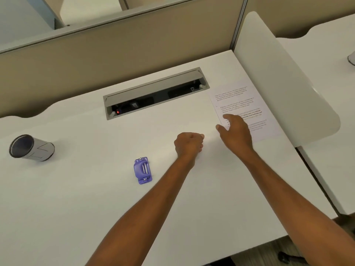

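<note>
Right grip [235, 131]: fingers loosely extended, holding nothing, positioned over the near-left corner of the printed sheet [247, 104]. The sheet lies flat near the right edge of the bench [76, 189]. Left grip [189, 144]: curled into a fist, nothing visible inside, resting on the bench.

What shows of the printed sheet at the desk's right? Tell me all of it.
The printed sheet is one white page, seemingly plain paper, with several blocks of small black text, one bolder, too small to read. It lies flat and skewed on the desk, at its far right, close to the side panel. The right hand covers its near left corner; contact looks likely.
</note>
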Demonstrator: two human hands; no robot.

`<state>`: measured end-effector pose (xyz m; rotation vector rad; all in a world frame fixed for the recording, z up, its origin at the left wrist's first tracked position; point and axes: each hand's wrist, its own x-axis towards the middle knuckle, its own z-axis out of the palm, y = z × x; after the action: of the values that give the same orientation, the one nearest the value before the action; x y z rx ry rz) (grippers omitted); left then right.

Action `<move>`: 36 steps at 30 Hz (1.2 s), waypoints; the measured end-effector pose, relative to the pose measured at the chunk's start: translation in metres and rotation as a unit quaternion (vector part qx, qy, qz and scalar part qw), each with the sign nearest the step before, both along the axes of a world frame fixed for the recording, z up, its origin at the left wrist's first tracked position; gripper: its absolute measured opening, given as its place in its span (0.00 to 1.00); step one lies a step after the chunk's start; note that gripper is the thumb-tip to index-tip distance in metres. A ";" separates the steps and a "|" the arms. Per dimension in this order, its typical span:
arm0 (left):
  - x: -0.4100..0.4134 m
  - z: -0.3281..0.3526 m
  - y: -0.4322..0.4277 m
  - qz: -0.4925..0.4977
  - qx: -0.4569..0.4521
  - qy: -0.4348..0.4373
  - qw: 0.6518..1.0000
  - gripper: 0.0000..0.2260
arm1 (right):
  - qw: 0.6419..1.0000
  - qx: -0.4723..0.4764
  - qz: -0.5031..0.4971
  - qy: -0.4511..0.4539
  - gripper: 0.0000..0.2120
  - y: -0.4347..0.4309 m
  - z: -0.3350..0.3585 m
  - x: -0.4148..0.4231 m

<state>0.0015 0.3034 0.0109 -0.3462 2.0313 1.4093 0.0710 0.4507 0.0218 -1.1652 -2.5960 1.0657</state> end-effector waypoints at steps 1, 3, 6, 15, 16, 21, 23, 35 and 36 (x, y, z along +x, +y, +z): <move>0.000 0.002 -0.012 0.004 0.002 0.007 1.000 0.06 | 1.000 -0.007 0.010 0.005 0.23 -0.012 0.002 -0.003; -0.001 0.007 -0.036 0.013 0.004 0.020 1.000 0.05 | 0.999 -0.024 0.030 0.014 0.23 -0.040 0.004 -0.009; -0.004 0.011 -0.075 0.033 -0.008 0.039 0.999 0.05 | 0.997 -0.047 0.057 0.025 0.22 -0.080 0.007 -0.018; -0.024 0.010 -0.200 0.115 -0.067 0.074 0.988 0.05 | 0.984 -0.108 0.140 0.020 0.21 -0.188 -0.001 -0.042; -0.024 0.007 -0.211 0.121 -0.070 0.076 0.987 0.04 | 0.983 -0.110 0.148 0.014 0.21 -0.199 -0.003 -0.044; -0.021 -0.002 -0.245 0.115 -0.082 0.050 0.989 0.03 | 0.979 -0.145 0.141 -0.034 0.19 -0.244 -0.014 -0.045; -0.018 -0.006 -0.252 0.084 -0.066 0.015 0.994 0.04 | 0.979 -0.142 0.139 -0.049 0.18 -0.259 -0.017 -0.044; -0.009 -0.017 -0.253 0.050 -0.005 -0.001 0.999 0.06 | 0.981 -0.188 0.026 -0.048 0.09 -0.279 -0.032 -0.044; -0.009 -0.017 -0.252 0.047 -0.005 0.003 0.999 0.06 | 0.980 -0.195 0.017 -0.046 0.09 -0.278 -0.033 -0.044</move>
<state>-0.0075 0.0515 -0.0059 -0.4472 2.0509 1.4584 0.0274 0.1729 -0.0114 -1.2729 -2.5538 1.6189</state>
